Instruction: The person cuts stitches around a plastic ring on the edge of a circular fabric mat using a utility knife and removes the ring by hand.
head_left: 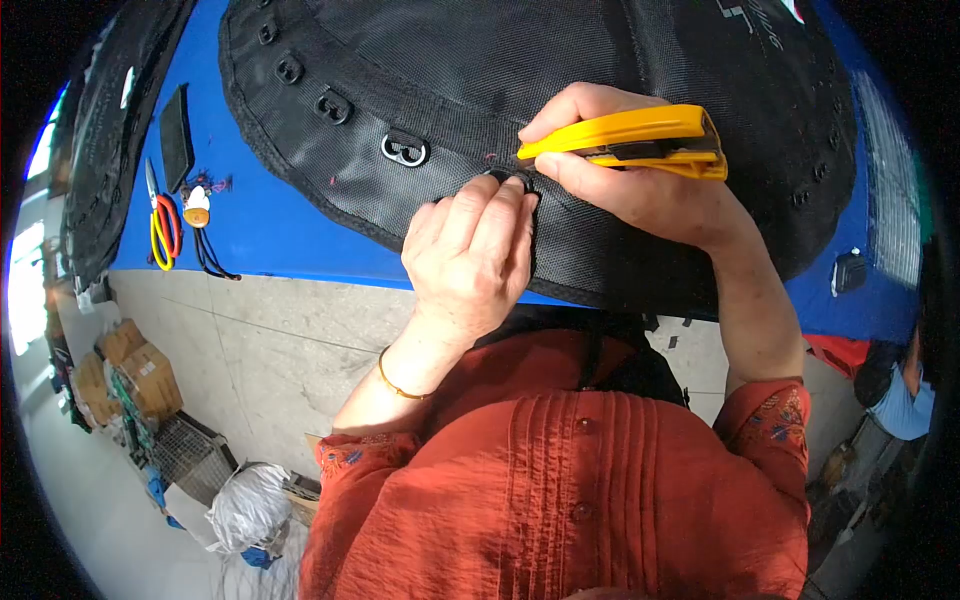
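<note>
A round black mesh mat [480, 60] covers much of the blue table, with ring-like fittings along its border. My right hand [620, 165] is closed around a yellow-and-black hand tool [650, 125] whose narrow end is pinched between thumb and index finger, just above the mat. I cannot make out its exact kind. My left hand [470, 250] lies just left of it, fingers together and bent down on the mat's border. Under those fingertips a black fitting [515, 178] partly shows; the rest is hidden. A silvery-edged fitting [405, 149] sits farther left, and small red thread bits [490, 156] lie nearby.
On the blue tabletop [300, 240] at left lie scissors [163, 225] with red and yellow handles, a corded tag [197, 210] and a dark strip [177, 138]. A small black item [849, 272] is at right. Boxes [145, 375] and a white bag [250, 508] stand on the floor.
</note>
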Demonstrator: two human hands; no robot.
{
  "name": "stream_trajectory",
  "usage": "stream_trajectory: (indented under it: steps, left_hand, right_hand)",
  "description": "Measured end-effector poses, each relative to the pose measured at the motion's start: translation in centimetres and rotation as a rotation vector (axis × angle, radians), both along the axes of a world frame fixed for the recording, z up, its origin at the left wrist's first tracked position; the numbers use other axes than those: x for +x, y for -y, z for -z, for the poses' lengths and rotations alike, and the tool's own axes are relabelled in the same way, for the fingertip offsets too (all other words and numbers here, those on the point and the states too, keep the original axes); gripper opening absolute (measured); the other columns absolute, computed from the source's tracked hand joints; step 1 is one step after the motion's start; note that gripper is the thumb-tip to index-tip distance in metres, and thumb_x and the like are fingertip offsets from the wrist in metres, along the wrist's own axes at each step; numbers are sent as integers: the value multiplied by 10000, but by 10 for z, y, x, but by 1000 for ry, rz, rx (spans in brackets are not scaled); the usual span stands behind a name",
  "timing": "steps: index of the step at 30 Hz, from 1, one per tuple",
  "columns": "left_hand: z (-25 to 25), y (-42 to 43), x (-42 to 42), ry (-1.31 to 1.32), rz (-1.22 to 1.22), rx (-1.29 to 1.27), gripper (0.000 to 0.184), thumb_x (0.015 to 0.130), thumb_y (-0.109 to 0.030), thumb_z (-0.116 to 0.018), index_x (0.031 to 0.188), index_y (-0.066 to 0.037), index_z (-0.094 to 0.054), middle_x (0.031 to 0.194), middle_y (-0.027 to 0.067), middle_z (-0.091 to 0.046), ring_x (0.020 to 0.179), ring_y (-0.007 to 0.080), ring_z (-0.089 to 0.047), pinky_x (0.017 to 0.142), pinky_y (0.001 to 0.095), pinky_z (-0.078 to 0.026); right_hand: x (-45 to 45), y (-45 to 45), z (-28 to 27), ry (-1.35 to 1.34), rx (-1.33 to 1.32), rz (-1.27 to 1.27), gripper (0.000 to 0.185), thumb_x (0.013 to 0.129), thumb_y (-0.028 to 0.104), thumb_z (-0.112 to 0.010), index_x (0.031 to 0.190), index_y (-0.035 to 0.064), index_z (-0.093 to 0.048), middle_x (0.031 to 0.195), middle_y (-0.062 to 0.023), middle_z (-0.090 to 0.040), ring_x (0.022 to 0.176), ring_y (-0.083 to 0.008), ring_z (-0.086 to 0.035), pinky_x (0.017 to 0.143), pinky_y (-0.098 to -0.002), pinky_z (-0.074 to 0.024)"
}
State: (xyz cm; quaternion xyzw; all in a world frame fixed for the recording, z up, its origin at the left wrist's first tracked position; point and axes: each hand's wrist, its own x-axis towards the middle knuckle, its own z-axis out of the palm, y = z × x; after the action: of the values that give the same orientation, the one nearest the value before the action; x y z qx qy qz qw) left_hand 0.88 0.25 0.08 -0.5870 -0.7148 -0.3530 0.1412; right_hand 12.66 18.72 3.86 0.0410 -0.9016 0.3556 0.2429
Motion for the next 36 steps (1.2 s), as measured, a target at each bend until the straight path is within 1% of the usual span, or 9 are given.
stream_trajectory:
  steps: [5, 7, 11, 13, 20, 26, 28, 31, 36]
  left_hand:
    - [-1, 0, 1, 0, -7, 0, 209, 861, -131, -833, 1042, -58, -758, 987, 63, -712, 676, 193, -628, 619, 334, -459]
    - [0, 0, 0, 0, -4, 7, 207, 862, -130, -832, 1042, -58, -757, 988, 63, -712, 676, 192, -627, 619, 334, -459]
    - [-1, 0, 0, 3, -1, -1, 205, 863, -127, -829, 1041, -58, -754, 987, 61, -711, 675, 191, -625, 619, 334, -459]
    - [-1, 0, 0, 1, 1, -1, 207, 863, -125, -829, 1042, -57, -753, 988, 62, -710, 674, 193, -624, 619, 334, -460]
    - [-1, 0, 0, 8, 7, 1, 215, 861, -125, -830, 1044, -48, -749, 989, 69, -708, 668, 198, -624, 619, 338, -463]
    - [0, 0, -1, -8, 5, 4, 213, 862, -125, -829, 1045, -50, -749, 989, 68, -710, 667, 198, -625, 616, 335, -462]
    - [-1, 0, -1, -9, 3, 1, 212, 861, -127, -830, 1042, -51, -750, 989, 67, -711, 668, 196, -626, 615, 333, -461]
    - [0, 0, 0, -2, 2, 2, 205, 860, -132, -829, 1034, -54, -752, 986, 65, -713, 669, 195, -629, 613, 332, -462]
    - [0, -1, 0, 13, -1, 21, 188, 862, -135, -822, 1019, -57, -755, 978, 61, -713, 677, 198, -635, 616, 335, -469]
  right_hand:
    - [1, -2, -3, 24, 4, -20, 118, 908, 46, -691, 1004, 45, -622, 1047, -58, -624, 1022, -207, -667, 884, -304, -549]
    - [1, 2, -9, 128, -214, 24, 126, 902, 51, -700, 1000, 47, -621, 1033, -55, -625, 1006, -209, -669, 873, -305, -546]
    - [0, 0, -5, 93, -196, 7, 126, 898, 43, -704, 993, 46, -623, 1007, -56, -630, 978, -216, -676, 857, -311, -548]
    - [0, 0, -3, 44, -48, 27, 132, 891, 46, -721, 991, 53, -635, 1005, -57, -636, 973, -219, -679, 849, -317, -551]
    - [-1, 0, 8, 4, -17, 24, 139, 882, 61, -745, 985, 61, -651, 1049, -51, -644, 999, -206, -669, 856, -311, -549]
    - [2, 0, -3, 30, -104, 18, 129, 905, 26, -715, 1004, 50, -635, 1014, -47, -651, 955, -198, -679, 834, -306, -545]
    - [2, 2, -10, 156, -352, 45, 112, 929, 24, -695, 1010, 49, -622, 985, -51, -650, 925, -181, -680, 827, -300, -537]
    - [3, 2, -10, 195, -408, 36, 89, 950, 35, -675, 1003, 46, -605, 963, -50, -638, 914, -168, -678, 825, -298, -531]
    - [5, -2, -9, 183, -291, 25, 109, 956, 53, -698, 1014, 47, -606, 961, -30, -624, 938, -150, -675, 825, -280, -531]
